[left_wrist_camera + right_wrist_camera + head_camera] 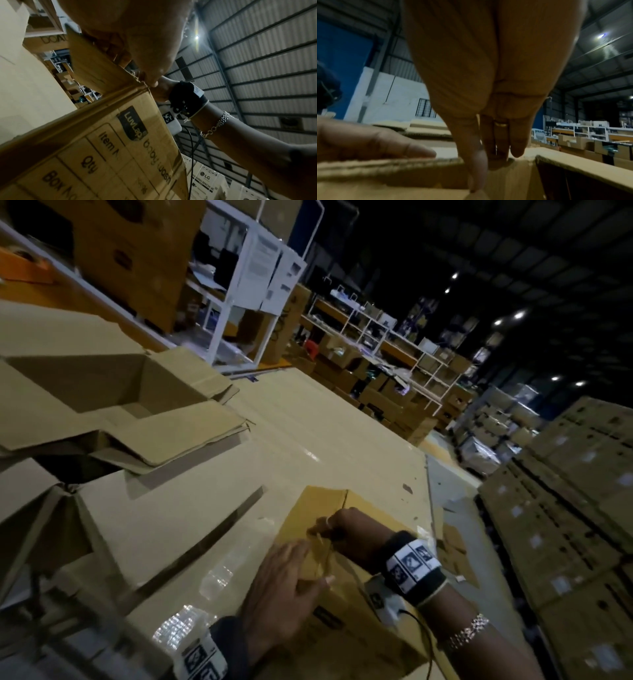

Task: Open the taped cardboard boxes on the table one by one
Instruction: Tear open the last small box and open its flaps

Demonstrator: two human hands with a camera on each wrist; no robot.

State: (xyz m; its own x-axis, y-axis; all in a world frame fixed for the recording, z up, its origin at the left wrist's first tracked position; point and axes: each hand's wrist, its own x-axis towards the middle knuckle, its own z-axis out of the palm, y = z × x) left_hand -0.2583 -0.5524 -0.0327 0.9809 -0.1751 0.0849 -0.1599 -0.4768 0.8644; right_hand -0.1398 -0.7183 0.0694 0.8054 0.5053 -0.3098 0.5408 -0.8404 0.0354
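A small brown cardboard box (342, 628) printed "LuvLap" (120, 148) stands at the near end of the table. My left hand (284, 580) lies flat on its top with straight fingers pressing the near flap (385, 166); one finger (376, 142) shows in the right wrist view. My right hand (337, 525) is curled at the top seam. Its thumb and fingers (498, 148) dip into the gap between the flaps and hook the flap's edge. The seam has parted under them. A shiny strip of tape runs along the top between the hands.
Two opened boxes (102, 392) with spread flaps sit at the left on the cardboard-covered table (308, 422), whose right edge (428, 474) is close to the box. Stacked cartons (565, 508) stand at the right, white shelving (394, 344) behind.
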